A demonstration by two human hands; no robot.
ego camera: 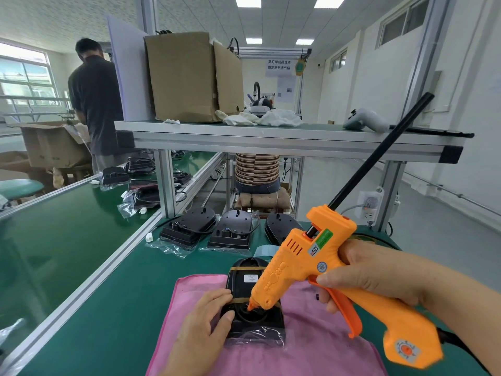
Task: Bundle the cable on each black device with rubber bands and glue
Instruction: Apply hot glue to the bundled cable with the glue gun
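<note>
A black device (pixel 245 289) lies on a pink cloth (pixel 311 340) at the near edge of the green table. My left hand (pixel 206 324) holds the device's left side, thumb on top beside the coiled black cable (pixel 253 315). A tan rubber band (pixel 240 300) crosses the device. My right hand (pixel 379 275) grips an orange glue gun (pixel 320 264), fingers on the trigger. Its nozzle tip touches the cable coil. A long black glue stick (pixel 379 153) juts from the gun's back.
Three more black devices (pixel 189 226) in clear bags stand behind the cloth. A conveyor belt (pixel 54 232) runs on the left. An aluminium shelf (pixel 271 137) overhead bears a cardboard box (pixel 189 77). One person stands at the far left; another sits behind the shelf.
</note>
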